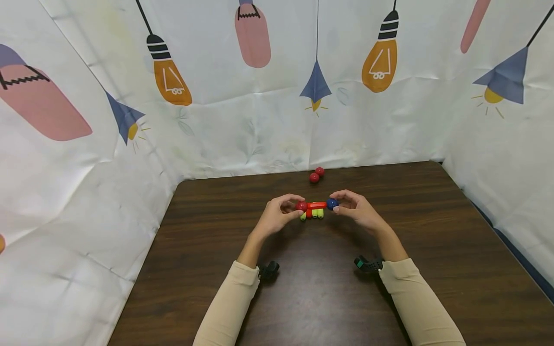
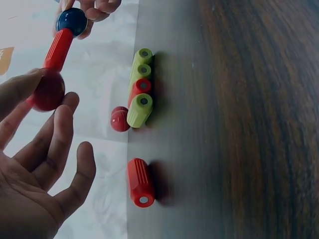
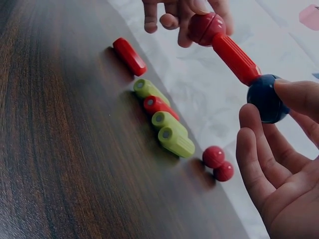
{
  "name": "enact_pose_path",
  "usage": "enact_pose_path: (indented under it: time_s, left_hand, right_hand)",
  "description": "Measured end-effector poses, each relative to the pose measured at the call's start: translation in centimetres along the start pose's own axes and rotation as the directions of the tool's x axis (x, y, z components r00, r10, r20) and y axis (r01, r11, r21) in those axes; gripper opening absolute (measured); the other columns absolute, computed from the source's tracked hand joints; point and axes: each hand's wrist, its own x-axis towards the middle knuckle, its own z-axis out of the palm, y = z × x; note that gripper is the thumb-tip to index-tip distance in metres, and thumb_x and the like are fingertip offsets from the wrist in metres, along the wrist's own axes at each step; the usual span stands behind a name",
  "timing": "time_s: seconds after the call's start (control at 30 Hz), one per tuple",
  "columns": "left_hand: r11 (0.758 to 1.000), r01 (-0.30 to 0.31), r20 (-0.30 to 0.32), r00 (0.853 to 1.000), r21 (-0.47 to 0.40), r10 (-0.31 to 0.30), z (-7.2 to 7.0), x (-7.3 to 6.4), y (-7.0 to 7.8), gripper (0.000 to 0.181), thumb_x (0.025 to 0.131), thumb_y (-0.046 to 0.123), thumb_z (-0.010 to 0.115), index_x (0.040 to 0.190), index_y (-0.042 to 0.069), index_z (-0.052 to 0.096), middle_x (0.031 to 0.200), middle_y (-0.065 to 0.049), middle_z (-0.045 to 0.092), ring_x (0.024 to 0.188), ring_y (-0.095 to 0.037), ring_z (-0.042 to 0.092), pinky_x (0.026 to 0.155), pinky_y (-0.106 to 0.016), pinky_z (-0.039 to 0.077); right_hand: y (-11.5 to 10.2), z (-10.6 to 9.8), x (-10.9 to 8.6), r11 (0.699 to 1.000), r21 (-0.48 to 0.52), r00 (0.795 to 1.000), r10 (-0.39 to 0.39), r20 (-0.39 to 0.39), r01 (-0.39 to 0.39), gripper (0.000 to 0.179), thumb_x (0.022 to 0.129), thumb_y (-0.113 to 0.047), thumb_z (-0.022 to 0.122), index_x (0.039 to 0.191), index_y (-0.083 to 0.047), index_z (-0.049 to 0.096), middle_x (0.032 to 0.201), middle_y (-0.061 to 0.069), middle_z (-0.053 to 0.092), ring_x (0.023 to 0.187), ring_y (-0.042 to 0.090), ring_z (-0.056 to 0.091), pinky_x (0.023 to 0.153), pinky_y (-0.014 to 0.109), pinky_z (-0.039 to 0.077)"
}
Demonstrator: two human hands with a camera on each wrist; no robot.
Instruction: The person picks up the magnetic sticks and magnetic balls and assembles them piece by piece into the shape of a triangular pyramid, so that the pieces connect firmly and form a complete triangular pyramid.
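Currently, left hand pinches red ball, right hand pinches blue ball, thumbs against fingers, spare left fingers loose. Red bar between them, touching both, held above counter. Best push evenly along bar's length, no tilting. Below bar: row of green and red rods, likely obstacle if lowered; loose red rod towards bar's left. Farther beyond bar: two loose red balls.

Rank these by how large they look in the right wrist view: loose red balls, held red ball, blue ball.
1. Blue ball
2. Held red ball
3. Loose red balls: the two look nearly alike, so I leave them unranked.

Nearness may enlarge the blue ball; true sizes are unsure.
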Motion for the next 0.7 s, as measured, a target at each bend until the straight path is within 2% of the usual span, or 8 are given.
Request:
enact_pose_path:
  time_s: [0.1, 0.23, 0.43, 0.57, 0.7]
  left_hand:
    - [1.000, 0.003, 0.025, 1.000, 0.023, -0.004, -0.1, -0.1, -0.1, 0.035, 0.092, 0.018, 0.078, 0.126, 0.020, 0.071, 0.100, -0.002, 0.076, 0.083, -0.018, 0.064, 0.075, -0.032, 0.053]
    - [0.998, 0.008, 0.077, 0.997, 0.063, -0.013, -0.4, -0.3, -0.1, 0.039, 0.091, 0.020, 0.080, 0.128, 0.014, 0.070, 0.098, -0.002, 0.075, 0.085, -0.016, 0.065, 0.076, -0.032, 0.053]
    - [0.993, 0.025, 0.126, 0.991, 0.119, -0.040, -0.5, -0.6, -0.2, 0.042, 0.091, 0.028, 0.079, 0.127, 0.009, 0.070, 0.099, -0.002, 0.075, 0.088, -0.014, 0.066, 0.079, -0.030, 0.054]
    - [0.992, 0.027, 0.143, 0.989, 0.124, -0.044, -0.6, -0.6, -0.5, 0.039, 0.090, 0.028, 0.080, 0.125, 0.011, 0.072, 0.097, -0.001, 0.075, 0.083, -0.014, 0.064, 0.074, -0.028, 0.053]
    - [0.994, 0.025, 0.137, 0.990, 0.110, -0.040, -0.7, -0.8, -0.7, 0.034, 0.088, 0.027, 0.082, 0.119, 0.016, 0.074, 0.095, 0.000, 0.074, 0.080, -0.015, 0.064, 0.071, -0.028, 0.053]
  right_hand:
    - [0.0, 0.1, 0.0, 1.000, 0.000, 1.000, 0.017, 0.001, -0.017, 0.041, 0.101, -0.014, 0.066, 0.137, 0.000, 0.055, 0.130, 0.009, 0.059, 0.105, 0.028, 0.069, 0.096, 0.041, 0.058]
    - [-0.1, 0.2, 0.1, 0.999, -0.006, 0.999, 0.035, 0.003, -0.035, 0.040, 0.101, -0.015, 0.066, 0.137, -0.002, 0.056, 0.132, 0.013, 0.058, 0.105, 0.031, 0.068, 0.095, 0.038, 0.058]
    - [-0.3, 0.7, 0.2, 0.999, -0.034, 0.999, 0.042, 0.009, -0.042, 0.038, 0.100, -0.016, 0.068, 0.135, -0.005, 0.059, 0.129, 0.009, 0.060, 0.102, 0.035, 0.065, 0.095, 0.042, 0.058]
    - [-0.2, 1.0, 0.2, 1.000, -0.011, 0.999, 0.028, 0.026, -0.028, 0.039, 0.099, -0.013, 0.068, 0.135, -0.002, 0.058, 0.128, 0.010, 0.060, 0.106, 0.046, 0.064, 0.095, 0.041, 0.058]
    - [0.0, 1.1, 0.3, 1.000, -0.003, 0.999, 0.024, 0.031, -0.024, 0.040, 0.098, -0.012, 0.069, 0.135, -0.001, 0.058, 0.132, 0.014, 0.059, 0.106, 0.043, 0.065, 0.093, 0.035, 0.059]
